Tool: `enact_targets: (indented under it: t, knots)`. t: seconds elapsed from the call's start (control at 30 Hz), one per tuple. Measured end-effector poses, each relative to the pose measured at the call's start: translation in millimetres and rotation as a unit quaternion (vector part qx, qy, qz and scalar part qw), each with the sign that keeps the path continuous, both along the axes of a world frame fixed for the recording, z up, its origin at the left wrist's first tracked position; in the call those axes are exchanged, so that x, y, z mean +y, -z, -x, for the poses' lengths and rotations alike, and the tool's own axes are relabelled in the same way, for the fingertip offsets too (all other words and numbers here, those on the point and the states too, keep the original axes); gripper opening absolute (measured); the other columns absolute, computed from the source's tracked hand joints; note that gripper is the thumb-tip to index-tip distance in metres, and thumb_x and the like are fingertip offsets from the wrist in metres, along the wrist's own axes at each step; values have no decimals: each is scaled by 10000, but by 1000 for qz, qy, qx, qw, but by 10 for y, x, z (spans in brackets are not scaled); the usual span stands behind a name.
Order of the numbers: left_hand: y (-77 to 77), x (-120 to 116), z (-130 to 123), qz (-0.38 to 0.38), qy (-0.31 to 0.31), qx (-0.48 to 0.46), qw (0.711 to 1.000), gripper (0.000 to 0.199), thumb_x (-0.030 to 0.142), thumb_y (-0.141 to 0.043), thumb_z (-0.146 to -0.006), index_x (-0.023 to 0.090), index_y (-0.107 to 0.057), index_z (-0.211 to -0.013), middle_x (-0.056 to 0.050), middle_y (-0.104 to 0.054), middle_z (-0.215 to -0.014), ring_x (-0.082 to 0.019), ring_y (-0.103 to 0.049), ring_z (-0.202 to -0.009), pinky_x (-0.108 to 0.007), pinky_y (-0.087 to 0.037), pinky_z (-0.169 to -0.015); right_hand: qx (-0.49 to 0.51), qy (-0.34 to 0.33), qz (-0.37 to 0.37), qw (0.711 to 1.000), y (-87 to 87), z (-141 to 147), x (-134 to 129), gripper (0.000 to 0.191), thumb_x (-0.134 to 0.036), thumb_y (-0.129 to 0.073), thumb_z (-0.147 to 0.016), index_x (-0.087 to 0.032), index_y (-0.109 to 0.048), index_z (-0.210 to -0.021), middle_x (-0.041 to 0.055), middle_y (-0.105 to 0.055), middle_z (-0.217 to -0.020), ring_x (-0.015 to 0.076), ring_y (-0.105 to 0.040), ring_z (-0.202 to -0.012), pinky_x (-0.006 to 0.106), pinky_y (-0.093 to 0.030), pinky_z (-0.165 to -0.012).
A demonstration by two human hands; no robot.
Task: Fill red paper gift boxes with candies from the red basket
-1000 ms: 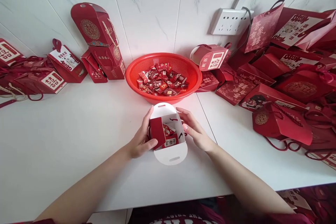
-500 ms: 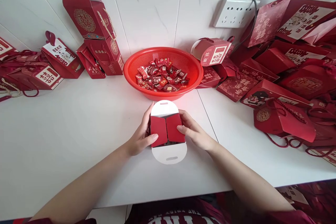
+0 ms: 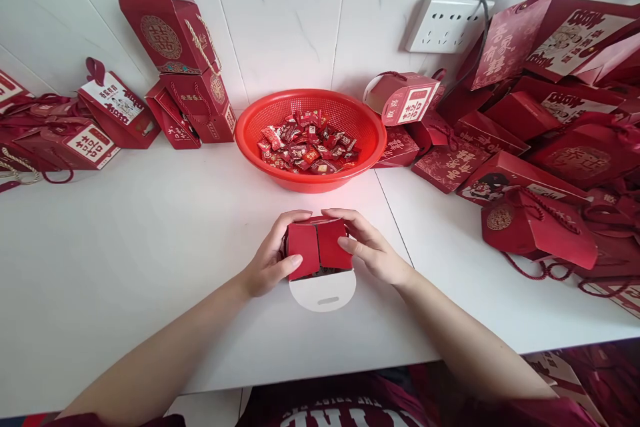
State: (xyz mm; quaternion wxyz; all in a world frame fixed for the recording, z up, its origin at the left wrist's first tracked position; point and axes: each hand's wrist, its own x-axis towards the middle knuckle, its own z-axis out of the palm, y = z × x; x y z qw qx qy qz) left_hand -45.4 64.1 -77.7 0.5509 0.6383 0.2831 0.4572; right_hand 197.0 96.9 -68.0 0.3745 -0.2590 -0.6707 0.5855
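Observation:
A small red gift box [image 3: 303, 248] sits on the white table, its two inner red flaps folded inward with a narrow gap between them. Its near white flap, rounded and with a slot, lies open toward me. The far flap is raised, seen nearly edge-on. My left hand [image 3: 277, 253] holds the box's left side, thumb on the left inner flap and fingers along the far edge. On the right side, my right hand [image 3: 371, 247] grips it the same way, thumb on the right flap. Beyond the box is a red plastic basket [image 3: 311, 183] holding wrapped candies [image 3: 310, 147].
Red boxes with cords [image 3: 540, 227] are piled along the right. More boxes [image 3: 90, 144] stand at the left, with a tall box stack [image 3: 170, 33] against the tiled wall. A power strip [image 3: 440, 25] with a cable is mounted on the wall.
The far white flap has swung up from lying open, and the fingers of both hands have moved onto the far edge of the box. The thumbs have stayed on the inner flaps.

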Motion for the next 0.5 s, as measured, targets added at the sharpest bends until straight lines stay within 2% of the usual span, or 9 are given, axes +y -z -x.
enact_targets:
  t: [0.13,0.33,0.43,0.5]
  knots:
    - [12,28,24,-62,-25,59,996,432,370,-573,-926,240,-509,-1334,-144,-367,-1489,-372,-385,-1402,-533,-412,-1107,-32,2,-49,998,-29,-7,9,261,-359,-533,-1019,-335,-660,-1246,41,-492,-1469,253,-401,-1421,468,-338,-1179]
    - [-23,33,17,-59,-16,56,997,419,385,-553,-936,229,-499,-1321,-155,-390,-1474,-371,-391,-1397,-548,-409,-1103,-49,9,-61,997,-60,8,0,271,-426,-516,-1022,-329,-662,-1228,63,-520,-1436,260,-441,-1394,491,-350,-1175]
    - [-38,27,7,-53,-14,46,997,411,388,-562,-934,227,-504,-1307,-150,-405,-1454,-357,-446,-1347,-508,-457,-1058,-53,-25,-63,996,-80,-30,7,415,-562,-525,-987,-320,-611,-1313,85,-440,-1513,288,-360,-1460,513,-326,-1187]
    - [-44,21,2,-41,-13,38,998,398,386,-565,-936,229,-500,-1297,-146,-399,-1452,-339,-497,-1291,-471,-497,-1003,-59,-82,-71,992,-100,-75,22,699,-677,-651,-854,-326,-508,-1441,91,-257,-1634,336,-220,-1526,534,-321,-1186]
